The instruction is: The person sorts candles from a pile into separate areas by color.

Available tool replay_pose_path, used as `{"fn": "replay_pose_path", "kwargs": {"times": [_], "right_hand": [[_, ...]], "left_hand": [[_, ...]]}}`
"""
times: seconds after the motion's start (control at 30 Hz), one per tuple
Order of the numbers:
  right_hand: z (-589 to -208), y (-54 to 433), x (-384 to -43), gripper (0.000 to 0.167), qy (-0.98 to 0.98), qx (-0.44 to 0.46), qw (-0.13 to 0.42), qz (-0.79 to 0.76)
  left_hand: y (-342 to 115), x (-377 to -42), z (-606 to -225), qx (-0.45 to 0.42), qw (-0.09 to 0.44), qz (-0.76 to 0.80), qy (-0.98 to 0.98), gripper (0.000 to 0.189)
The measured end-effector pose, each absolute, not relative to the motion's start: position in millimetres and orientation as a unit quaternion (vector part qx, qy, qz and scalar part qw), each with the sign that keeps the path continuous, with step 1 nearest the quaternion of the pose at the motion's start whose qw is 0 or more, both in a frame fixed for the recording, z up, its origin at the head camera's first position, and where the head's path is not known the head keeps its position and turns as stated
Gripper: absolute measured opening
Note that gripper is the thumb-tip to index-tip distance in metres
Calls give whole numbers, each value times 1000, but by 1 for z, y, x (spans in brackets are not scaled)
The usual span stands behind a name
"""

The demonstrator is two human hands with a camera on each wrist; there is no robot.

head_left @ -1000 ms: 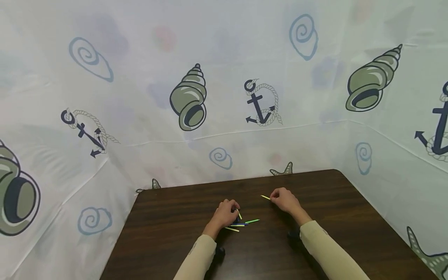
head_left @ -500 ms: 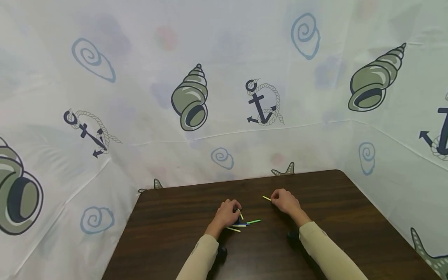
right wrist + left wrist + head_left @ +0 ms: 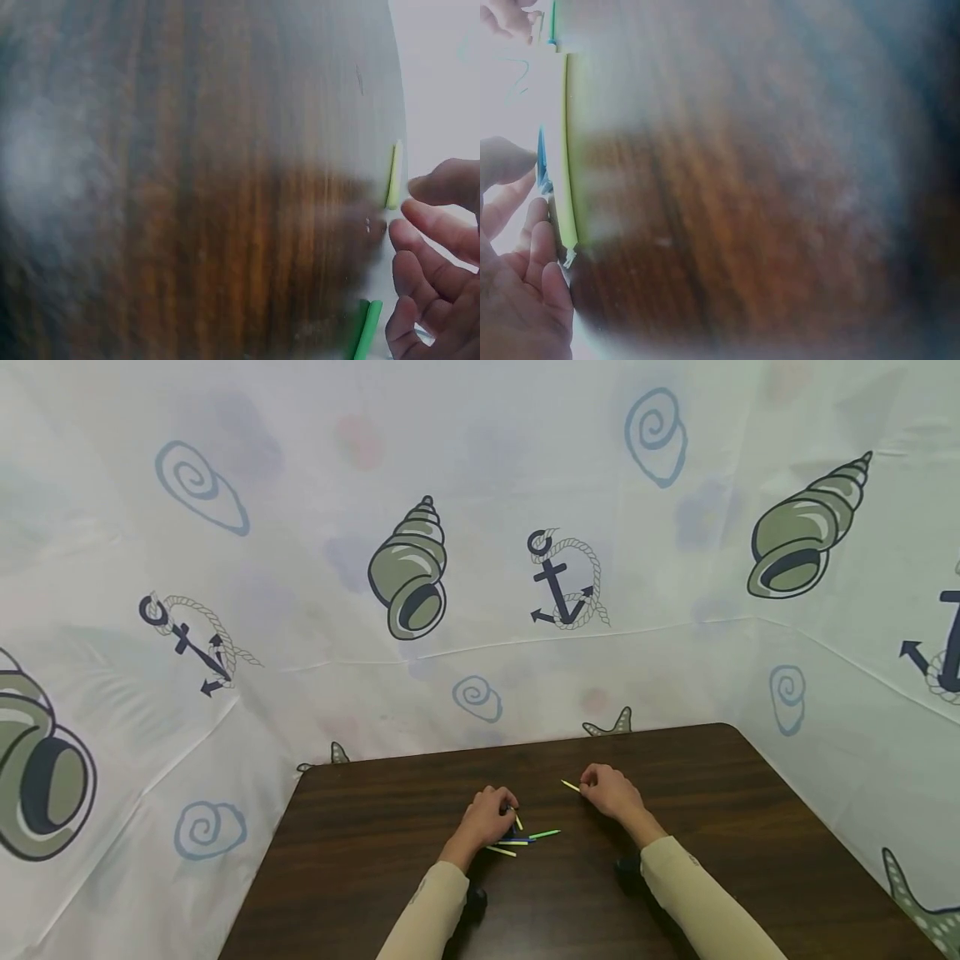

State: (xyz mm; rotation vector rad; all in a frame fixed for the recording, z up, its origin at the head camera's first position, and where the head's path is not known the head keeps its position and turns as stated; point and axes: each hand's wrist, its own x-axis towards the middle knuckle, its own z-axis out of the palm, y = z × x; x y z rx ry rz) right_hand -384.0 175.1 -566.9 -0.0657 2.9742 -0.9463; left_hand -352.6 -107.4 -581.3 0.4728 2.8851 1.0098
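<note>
Stillness marked this moment in the head view: the scene had slid slightly across it over the last second, yet both hands kept their places. My left hand (image 3: 486,814) bent over a small cluster on the brown table (image 3: 337,860), a slanting yellow stick (image 3: 519,821) at its fingertips. Just beside it lay a green stick (image 3: 545,834) and a blue stick (image 3: 532,840), with a loose yellow stick (image 3: 502,852) nearer to me. My right hand (image 3: 611,790) was well apart from these, a short yellow stick (image 3: 570,785) jutting out at its fingertips. Since no stick had visibly shifted, I judged the handling paused, with one stick away from the others.

In the left wrist view, my thumb came up against a blue piece (image 3: 542,154), but glare hid whether I pinched it; a long yellow stick (image 3: 568,165) ran past my bent fingers, and I could not say which yellow one it was.

In the right wrist view, my thumb and forefinger nearly met just beside the short yellow stick's end, the other fingers bent; whether they pinched it I could not tell
</note>
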Motion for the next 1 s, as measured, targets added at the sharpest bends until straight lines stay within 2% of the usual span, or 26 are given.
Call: {"fn": "replay_pose_path", "kwargs": {"times": [0.17, 0.27, 0.47, 0.6, 1.0], "right_hand": [[-564, 164, -371, 13, 941, -23, -30, -335], [-558, 146, -358, 9, 927, -55, -37, -369], [-555, 116, -337, 5, 907, -120, 1, -403], [-562, 107, -331, 4, 909, -123, 21, -398], [-570, 96, -332, 7, 924, -95, 35, -368]], "left_hand": [[-107, -352, -574, 161, 40, 327, 930, 15], [-108, -353, -573, 163, 36, 324, 931, 14], [-111, -359, -578, 148, 53, 321, 934, 12], [-112, -362, -582, 153, 69, 329, 929, 11], [-112, -365, -590, 156, 46, 334, 929, 11]]}}
